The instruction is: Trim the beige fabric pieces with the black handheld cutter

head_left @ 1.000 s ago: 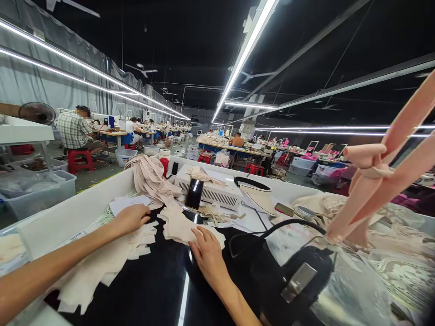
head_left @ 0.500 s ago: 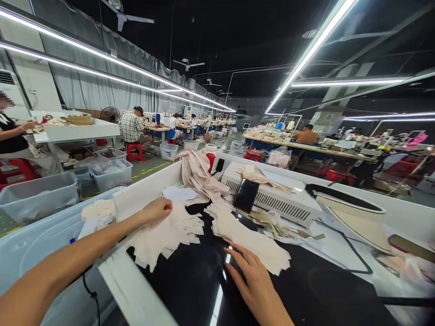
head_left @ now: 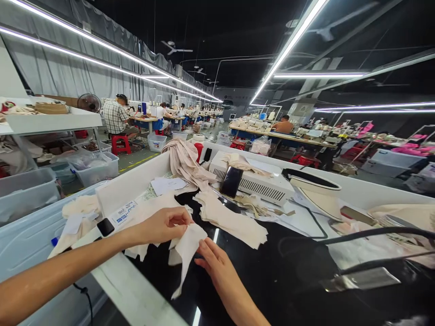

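Note:
A small cream fabric piece [head_left: 189, 246] hangs between my hands above the black tabletop [head_left: 265, 271]. My left hand [head_left: 166, 225] pinches its upper left edge, fingers closed. On its right edge, the thumb and fingers of my right hand [head_left: 217, 262] close on the cloth. Under and behind my left hand lies a spread stack of cream cut pieces [head_left: 142, 213], partly hidden by the hand and forearm. Beyond my right hand, a second stack of cream pieces [head_left: 231, 217] rests on the black surface.
A phone [head_left: 231, 182] leans against a white vented box [head_left: 251, 181]. Draped beige fabric [head_left: 185, 163] hangs over the back rim. To the right are a sun visor [head_left: 316, 192] and a black cable [head_left: 380, 233]. A blue tub [head_left: 20, 262] stands left. Co-workers sit farther off.
My left hand has come right from the left stack with a fabric piece. My right hand, earlier open over the table, now grips that piece too. The view has turned right.

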`<action>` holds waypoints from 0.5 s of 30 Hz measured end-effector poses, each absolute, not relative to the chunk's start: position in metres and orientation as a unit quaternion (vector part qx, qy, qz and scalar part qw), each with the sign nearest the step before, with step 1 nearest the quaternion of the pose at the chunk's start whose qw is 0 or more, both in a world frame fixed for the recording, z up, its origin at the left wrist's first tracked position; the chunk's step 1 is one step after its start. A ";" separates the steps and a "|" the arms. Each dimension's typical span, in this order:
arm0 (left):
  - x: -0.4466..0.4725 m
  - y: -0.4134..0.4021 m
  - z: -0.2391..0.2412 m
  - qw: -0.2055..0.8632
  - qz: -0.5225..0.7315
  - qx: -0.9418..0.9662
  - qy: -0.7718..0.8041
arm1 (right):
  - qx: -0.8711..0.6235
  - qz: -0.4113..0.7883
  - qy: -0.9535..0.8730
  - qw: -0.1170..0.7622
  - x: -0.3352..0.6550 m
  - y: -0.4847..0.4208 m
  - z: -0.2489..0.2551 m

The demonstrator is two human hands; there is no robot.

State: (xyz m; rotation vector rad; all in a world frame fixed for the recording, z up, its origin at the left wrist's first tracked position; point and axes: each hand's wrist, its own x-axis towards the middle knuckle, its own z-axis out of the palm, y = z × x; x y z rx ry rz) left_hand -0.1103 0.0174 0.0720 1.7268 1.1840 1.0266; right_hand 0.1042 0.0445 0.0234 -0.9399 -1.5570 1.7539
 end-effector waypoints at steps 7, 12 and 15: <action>-0.094 0.004 0.061 0.572 0.401 0.587 0.409 | -0.348 0.680 -0.558 0.325 0.116 0.027 0.029; -0.078 -0.007 0.049 0.593 0.347 0.572 0.449 | -0.329 0.656 -0.635 0.243 0.133 0.020 0.033; -0.070 -0.011 0.046 0.556 0.344 0.587 0.478 | -0.342 0.675 -0.616 0.220 0.140 0.013 0.028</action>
